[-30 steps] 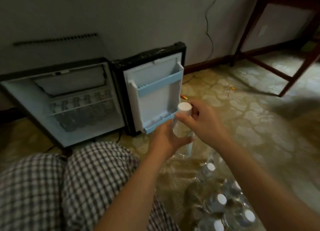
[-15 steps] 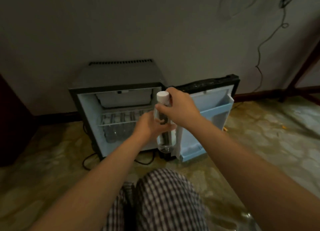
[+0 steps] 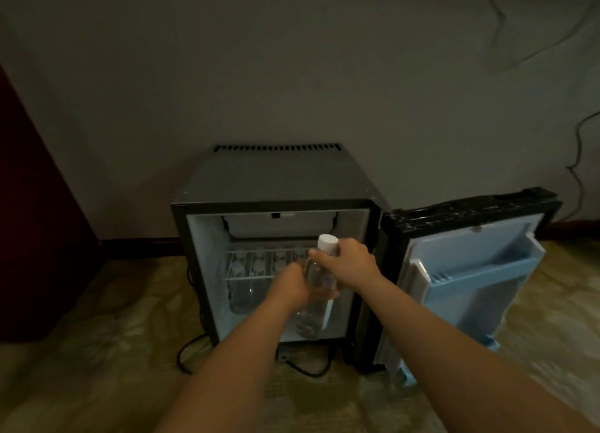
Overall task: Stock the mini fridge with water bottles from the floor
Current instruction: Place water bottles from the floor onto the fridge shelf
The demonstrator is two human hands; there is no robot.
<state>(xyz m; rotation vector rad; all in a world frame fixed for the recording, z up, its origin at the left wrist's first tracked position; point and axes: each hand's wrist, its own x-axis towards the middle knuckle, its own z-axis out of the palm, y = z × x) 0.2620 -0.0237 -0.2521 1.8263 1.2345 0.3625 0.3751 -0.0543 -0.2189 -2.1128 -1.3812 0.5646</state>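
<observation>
A clear water bottle (image 3: 313,319) with a white cap stands upright in the air just in front of the mini fridge (image 3: 276,186) opening. My right hand (image 3: 349,264) grips its neck just below the cap. My left hand (image 3: 292,285) wraps around its middle from the left. The fridge is black outside and pale inside, with a wire shelf (image 3: 256,265). Several clear bottles (image 3: 242,298) stand inside at the left, under and behind the shelf. The fridge door (image 3: 467,270) hangs wide open to the right, with light blue racks.
A black power cable (image 3: 191,354) loops on the floor under the fridge front. A dark red cabinet (image 3: 35,238) stands at the left. A loose wire (image 3: 578,160) hangs down the wall at the right. Patterned floor spreads on both sides.
Both hands have carried the bottle from beside the floor pack up to the fridge opening. The view swung left to centre on the fridge; my knees and the pack are out of view.
</observation>
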